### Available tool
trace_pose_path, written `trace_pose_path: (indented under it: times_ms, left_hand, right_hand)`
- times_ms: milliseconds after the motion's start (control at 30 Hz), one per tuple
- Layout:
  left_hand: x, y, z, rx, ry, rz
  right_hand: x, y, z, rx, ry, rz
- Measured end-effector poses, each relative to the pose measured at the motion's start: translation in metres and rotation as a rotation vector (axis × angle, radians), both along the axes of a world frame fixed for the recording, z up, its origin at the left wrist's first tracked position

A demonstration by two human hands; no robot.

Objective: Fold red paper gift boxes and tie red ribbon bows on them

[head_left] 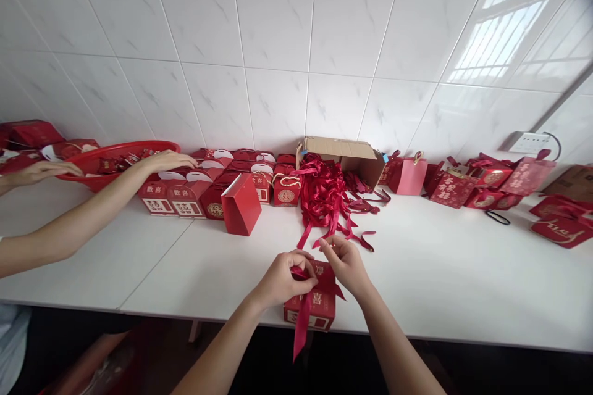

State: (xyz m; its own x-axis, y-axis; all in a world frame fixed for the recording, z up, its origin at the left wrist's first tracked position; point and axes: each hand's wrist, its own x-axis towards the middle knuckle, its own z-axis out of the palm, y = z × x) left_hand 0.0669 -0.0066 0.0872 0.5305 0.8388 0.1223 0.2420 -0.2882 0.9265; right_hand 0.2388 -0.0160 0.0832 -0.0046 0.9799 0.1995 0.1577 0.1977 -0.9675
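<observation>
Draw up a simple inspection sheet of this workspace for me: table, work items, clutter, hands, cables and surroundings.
Surface: white table, a seam crossing it on the left.
Work items: red gift box near the front edge, with a red ribbon across it, one end hanging down.
Clutter: ribbon heap spilling from a cardboard box; folded red boxes and red basin to the left; red bags and boxes to the right.
Hands: left hand grips the ribbon; right hand is beside it, its hold unclear. Another person's hands are at far left.
Cables: dark cord at the power strip.
Surroundings: tiled wall with window reflections.
</observation>
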Motion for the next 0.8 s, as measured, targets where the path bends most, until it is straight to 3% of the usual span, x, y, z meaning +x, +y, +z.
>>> trace_pose_path:
  times_ms: [333,567,700,800]
  left_hand:
    - [0.0,0.001,-0.001,0.006,0.033,0.002]
    - [0.001,0.0,0.002,0.006,0.037,0.009]
    - [0.001,-0.002,0.004,0.011,0.044,0.028]
    - [0.001,-0.001,0.005,0.026,0.052,0.035]
  right_hand:
    - [0.003,0.008,-0.005,-0.017,0.022,-0.022]
    - [0.012,0.004,0.003,0.026,0.001,0.081]
    - [0.026,-0.01,0.01,0.09,-0.155,-0.073]
    - [0.037,-0.026,0.007,-0.037,-0.29,-0.144]
